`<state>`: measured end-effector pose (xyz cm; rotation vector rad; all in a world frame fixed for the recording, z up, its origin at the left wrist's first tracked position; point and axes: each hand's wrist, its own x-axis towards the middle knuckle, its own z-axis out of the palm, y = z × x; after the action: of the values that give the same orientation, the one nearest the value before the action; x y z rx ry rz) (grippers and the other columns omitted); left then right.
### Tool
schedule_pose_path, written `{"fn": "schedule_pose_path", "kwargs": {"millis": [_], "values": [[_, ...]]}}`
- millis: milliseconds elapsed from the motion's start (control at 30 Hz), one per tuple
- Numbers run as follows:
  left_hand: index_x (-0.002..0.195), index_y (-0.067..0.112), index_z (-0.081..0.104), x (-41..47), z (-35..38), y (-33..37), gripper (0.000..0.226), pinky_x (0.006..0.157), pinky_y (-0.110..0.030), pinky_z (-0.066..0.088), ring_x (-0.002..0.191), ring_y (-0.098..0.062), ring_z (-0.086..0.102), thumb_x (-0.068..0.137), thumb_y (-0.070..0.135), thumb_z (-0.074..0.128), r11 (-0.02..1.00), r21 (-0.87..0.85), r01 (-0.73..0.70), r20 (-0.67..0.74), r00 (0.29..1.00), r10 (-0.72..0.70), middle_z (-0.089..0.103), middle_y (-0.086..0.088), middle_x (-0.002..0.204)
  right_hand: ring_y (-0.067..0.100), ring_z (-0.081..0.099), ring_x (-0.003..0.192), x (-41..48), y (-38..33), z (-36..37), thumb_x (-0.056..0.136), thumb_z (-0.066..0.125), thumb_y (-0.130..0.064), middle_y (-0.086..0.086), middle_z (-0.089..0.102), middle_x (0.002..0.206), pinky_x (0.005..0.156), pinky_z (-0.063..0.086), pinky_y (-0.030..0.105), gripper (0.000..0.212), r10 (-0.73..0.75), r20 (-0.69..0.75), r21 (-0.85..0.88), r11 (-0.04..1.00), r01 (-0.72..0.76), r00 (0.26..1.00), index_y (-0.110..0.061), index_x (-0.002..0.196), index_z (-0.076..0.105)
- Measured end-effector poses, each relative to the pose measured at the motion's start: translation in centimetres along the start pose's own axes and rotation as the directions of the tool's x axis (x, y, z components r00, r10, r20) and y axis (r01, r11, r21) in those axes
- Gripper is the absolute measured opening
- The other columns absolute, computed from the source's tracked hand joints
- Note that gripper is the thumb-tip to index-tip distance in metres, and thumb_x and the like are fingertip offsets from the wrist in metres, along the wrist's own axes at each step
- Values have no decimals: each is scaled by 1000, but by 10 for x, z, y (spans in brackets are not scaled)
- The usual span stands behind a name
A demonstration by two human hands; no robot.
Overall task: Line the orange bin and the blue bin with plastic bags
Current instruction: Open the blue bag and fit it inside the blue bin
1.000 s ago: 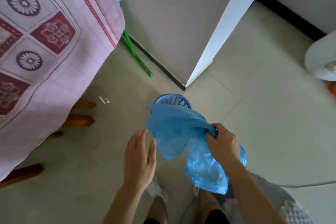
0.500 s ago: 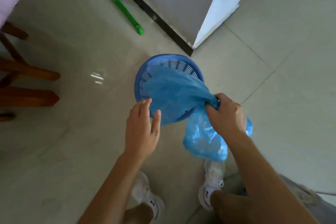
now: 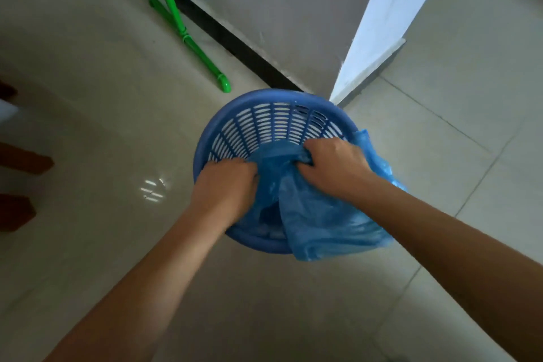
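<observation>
The blue bin (image 3: pixel 235 110), a round slotted plastic basket, stands on the tiled floor at a wall corner. A blue plastic bag (image 3: pixel 326 220) lies partly inside it, with a loose part hanging over the near right rim. My left hand (image 3: pixel 226 185) is inside the bin's left side, fingers closed on the bag's edge. My right hand (image 3: pixel 338 164) grips a bunched part of the bag over the bin's middle. The orange bin is out of view.
A green mop handle (image 3: pixel 188 35) lies on the floor left of the bin, along the dark skirting. A white door frame edge (image 3: pixel 379 26) rises behind the bin. Wooden furniture legs (image 3: pixel 23 159) stand at the far left.
Both hands have gone down into the blue bin with the bag. My left hand, free before, now holds the bag. The camera has come closer to the bin.
</observation>
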<state>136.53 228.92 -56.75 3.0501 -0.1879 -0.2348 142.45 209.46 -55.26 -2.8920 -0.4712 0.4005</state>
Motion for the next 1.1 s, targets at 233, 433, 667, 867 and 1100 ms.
{"fn": "schedule_pose_path", "kwargs": {"millis": [233,433,667,867,1100], "values": [[85,18,63,18,-2,-21,24,62,-38,49,80,-24,63,96,33,47,987,-152,-55,-204,979,23,66,0,84,36,62,101,12,-8,1,90,48,-33,15,65,108,69,41,35,20,-91,92,-53,994,96,992,-16,91,57],[83,19,63,10,-2,-12,38,67,-36,48,78,-18,60,98,42,37,974,-126,-187,-412,903,120,63,5,81,32,61,94,16,-10,-8,91,49,-28,12,63,93,71,38,31,18,-99,79,136,987,87,992,-15,81,56],[102,11,69,-32,-34,34,65,85,-35,46,92,-21,59,88,67,41,865,-134,-484,-574,750,330,64,-2,98,27,63,90,13,2,-21,89,55,-30,8,66,100,65,48,28,29,183,122,508,833,-220,975,-10,107,65],[85,16,72,-34,-22,38,31,73,-39,47,76,-22,61,88,45,62,867,70,-494,-572,692,441,65,0,82,29,69,85,9,3,-21,85,63,-32,12,70,100,77,59,43,29,286,233,756,547,-358,930,-9,103,63],[83,16,66,-25,-21,27,21,63,-30,46,66,-12,55,93,34,61,912,-319,-258,-485,871,77,63,5,71,31,70,101,-7,10,-42,86,74,-25,14,72,113,92,55,46,40,-99,394,877,339,-341,914,-6,119,64]]}}
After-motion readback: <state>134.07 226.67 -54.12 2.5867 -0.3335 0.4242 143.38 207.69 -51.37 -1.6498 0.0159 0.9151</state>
